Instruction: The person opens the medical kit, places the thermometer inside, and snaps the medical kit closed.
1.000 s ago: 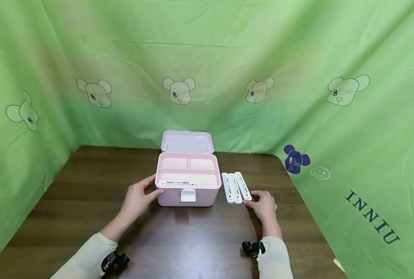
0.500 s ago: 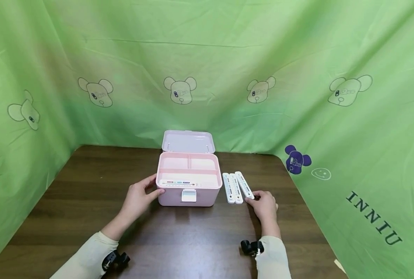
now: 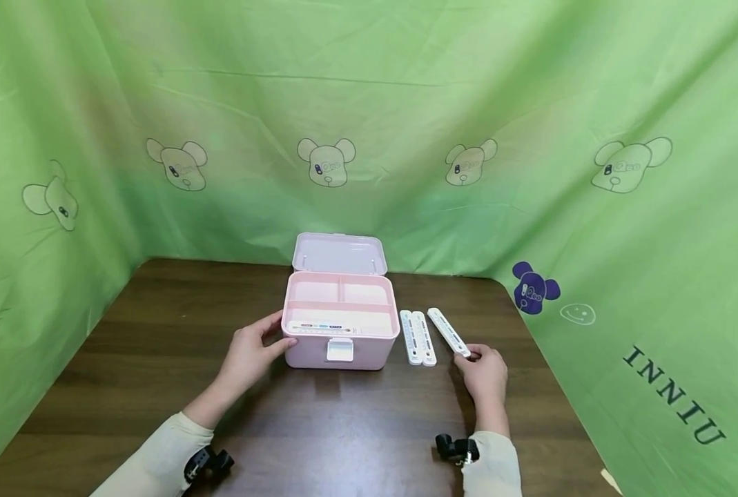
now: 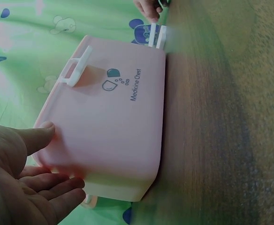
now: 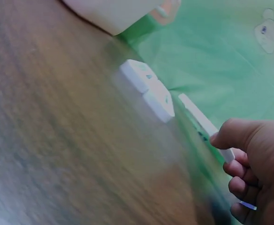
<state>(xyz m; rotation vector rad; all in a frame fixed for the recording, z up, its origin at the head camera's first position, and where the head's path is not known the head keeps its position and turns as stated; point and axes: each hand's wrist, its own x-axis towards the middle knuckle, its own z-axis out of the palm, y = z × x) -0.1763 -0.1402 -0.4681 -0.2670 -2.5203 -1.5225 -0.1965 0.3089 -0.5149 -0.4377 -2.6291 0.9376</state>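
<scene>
A pink medicine chest point(image 3: 337, 352) stands with its lid point(image 3: 340, 254) tipped back. My left hand point(image 3: 248, 355) is at its front left corner, thumb on the front face and fingers along the side. The left wrist view shows these fingers point(image 4: 57, 192) fairly straight. In the front compartment lies a slim strip point(image 3: 322, 328) with coloured print. Right of the chest, my right hand point(image 3: 485, 373) pinches the near end of a slim white thermometer case point(image 3: 448, 333) between thumb and fingers. Two similar cases point(image 3: 417, 338) lie side by side between it and the chest.
Two smaller compartments point(image 3: 337, 288) at the back of the chest hold nothing visible. A brown wooden table point(image 3: 331, 442) bears everything. Green printed cloth point(image 3: 400, 83) hangs behind and on both sides. A black camera is strapped on each wrist.
My right hand has moved right with the pinched thermometer case, which now stands apart from the other two and is more slanted. The left hand keeps its place at the chest.
</scene>
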